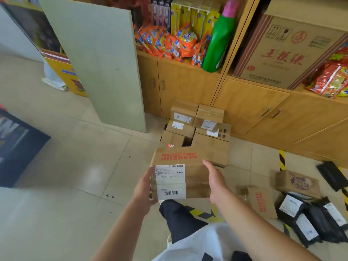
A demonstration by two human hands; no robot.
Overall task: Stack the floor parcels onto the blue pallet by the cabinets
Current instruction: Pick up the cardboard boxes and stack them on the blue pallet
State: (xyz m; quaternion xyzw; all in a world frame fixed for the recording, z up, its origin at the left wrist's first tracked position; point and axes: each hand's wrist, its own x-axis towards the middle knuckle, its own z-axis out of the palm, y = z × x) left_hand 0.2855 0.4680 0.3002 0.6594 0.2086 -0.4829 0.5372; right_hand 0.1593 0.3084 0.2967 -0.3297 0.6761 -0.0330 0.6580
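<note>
I carry a brown cardboard parcel (190, 172) with red MAKEUP print and white shipping labels, held in the air between both hands. My left hand (146, 187) grips its left side; my right hand (216, 181) grips its right side, fingers wrapped over the edge. Ahead, a stack of several brown parcels (197, 127) stands against the wooden cabinets (250, 104); the pallet under them is hidden apart from a dark sliver. On the floor at the right lie another MAKEUP box (262, 201), a printed box (299, 182) and several black mailer bags (316, 221).
A pale green board (98, 59) leans upright left of the stack. Shelves above the cabinets hold snack packets (169, 44), a green bottle (218, 42) and a large carton (282, 51). Yellow-black floor tape (281, 160) runs at the right. A dark panel (17, 147) sits at the left edge.
</note>
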